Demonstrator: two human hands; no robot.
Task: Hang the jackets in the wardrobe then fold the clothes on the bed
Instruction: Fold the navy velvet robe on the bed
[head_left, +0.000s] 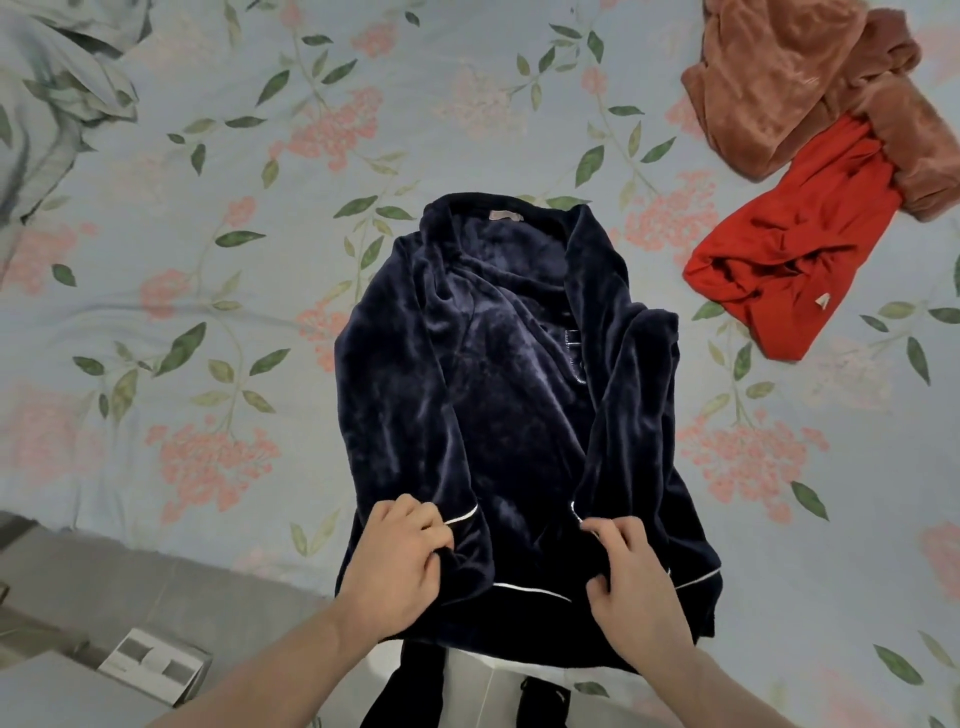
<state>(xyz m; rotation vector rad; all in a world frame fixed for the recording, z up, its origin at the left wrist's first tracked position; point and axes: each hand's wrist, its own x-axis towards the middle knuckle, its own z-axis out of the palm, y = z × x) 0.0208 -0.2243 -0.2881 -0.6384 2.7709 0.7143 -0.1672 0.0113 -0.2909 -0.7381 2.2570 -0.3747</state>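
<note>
A dark navy velvet top (509, 395) with white piping lies face up on the bed (218, 218), collar at the far end, both sleeves folded in over its front. My left hand (395, 566) grips the left sleeve's cuff near the hem. My right hand (631, 582) pinches the right sleeve's cuff beside it. The top's hem hangs a little over the bed's near edge.
A red garment (800, 244) lies crumpled at the right, partly under a pinkish-brown fleece garment (795, 78) at the top right. A rumpled sheet (57, 83) bunches at the top left. A small white box (156, 662) sits on the grey floor at the lower left.
</note>
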